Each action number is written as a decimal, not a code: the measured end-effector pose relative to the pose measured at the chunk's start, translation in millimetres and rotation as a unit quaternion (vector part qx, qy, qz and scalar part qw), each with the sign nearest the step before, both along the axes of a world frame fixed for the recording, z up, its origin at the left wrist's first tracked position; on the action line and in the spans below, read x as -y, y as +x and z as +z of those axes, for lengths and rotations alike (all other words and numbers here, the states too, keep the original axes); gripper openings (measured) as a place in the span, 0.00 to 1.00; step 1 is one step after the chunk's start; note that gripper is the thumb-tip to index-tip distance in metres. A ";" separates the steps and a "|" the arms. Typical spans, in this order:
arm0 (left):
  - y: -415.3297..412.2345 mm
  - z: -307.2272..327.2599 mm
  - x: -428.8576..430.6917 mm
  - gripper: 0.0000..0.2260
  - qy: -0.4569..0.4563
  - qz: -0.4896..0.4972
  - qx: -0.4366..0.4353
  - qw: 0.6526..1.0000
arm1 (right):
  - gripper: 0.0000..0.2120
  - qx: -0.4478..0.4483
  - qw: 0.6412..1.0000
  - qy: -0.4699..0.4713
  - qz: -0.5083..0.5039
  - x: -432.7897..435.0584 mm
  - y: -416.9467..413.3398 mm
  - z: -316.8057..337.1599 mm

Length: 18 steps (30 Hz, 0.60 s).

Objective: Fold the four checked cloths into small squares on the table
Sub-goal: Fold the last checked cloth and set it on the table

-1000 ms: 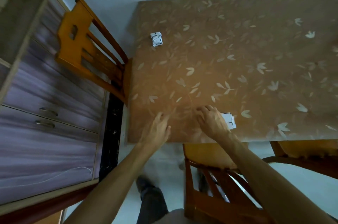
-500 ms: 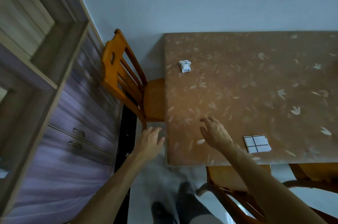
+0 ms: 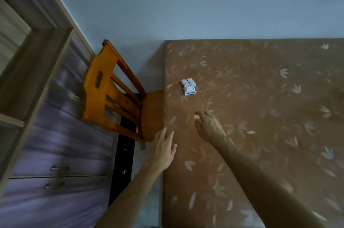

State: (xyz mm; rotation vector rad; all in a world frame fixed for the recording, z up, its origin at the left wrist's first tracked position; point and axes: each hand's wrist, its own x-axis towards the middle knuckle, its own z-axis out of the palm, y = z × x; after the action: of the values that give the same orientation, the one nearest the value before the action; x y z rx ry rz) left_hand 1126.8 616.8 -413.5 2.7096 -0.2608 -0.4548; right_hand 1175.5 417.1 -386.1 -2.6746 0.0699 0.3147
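Head view looks steeply down over the left part of a table whose brown top is printed with pale leaves. One folded cloth, white with thin dark check lines, lies on the far left part of that top, close to the left edge. It is a small, roughly square packet. Its far half is flat and shows a cross of lines, while its near half looks thicker and a little lumpy. Nothing touches it.

The person's right hand is over the table, nearer than the cloth and slightly to its right, with a clear stretch of tabletop between the fingertips and the packet. Its fingers are loosely bent and spread, the thumb is out to the left, and it holds nothing. Whether the fingertips rest on the surface cannot be told.

The left hand sits over the left edge of the table, nearer and further left than the right hand. Its fingers are straight and slightly fanned, pointing to the far side, and it grips nothing. Both forearms run in from the near edge of the picture.

Left of the table, an orange wooden chair stands with its seat tucked against the table's left edge. Beyond it is a purple-grey cabinet with metal drawer handles. A pale blue wall fills the far side.
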 end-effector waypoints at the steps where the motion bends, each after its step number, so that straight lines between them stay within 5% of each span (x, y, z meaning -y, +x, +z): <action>1: 12.8 -4.8 6.3 0.26 0.004 0.000 -0.003 1.000 | 0.18 0.001 1.000 0.000 0.002 3.4 17.3 -1.8; 5: 62.2 -23.2 25.2 0.29 0.015 0.012 -0.023 1.000 | 0.19 0.024 0.999 0.031 -0.016 13.1 93.8 -17.8; 11: 116.0 -36.0 42.9 0.19 -0.034 0.088 -0.016 0.995 | 0.16 0.034 0.996 0.069 -0.045 12.2 184.9 -39.3; 18: 137.1 -49.4 37.9 0.14 -0.056 0.145 0.008 0.988 | 0.10 -0.016 0.999 0.035 0.016 -10.2 183.5 -76.4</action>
State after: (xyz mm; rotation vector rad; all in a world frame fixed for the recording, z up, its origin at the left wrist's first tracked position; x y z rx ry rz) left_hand 1263.9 578.9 -462.9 2.5854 0.1012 -0.3233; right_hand 1359.0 427.4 -462.5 -2.6040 0.0250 0.3627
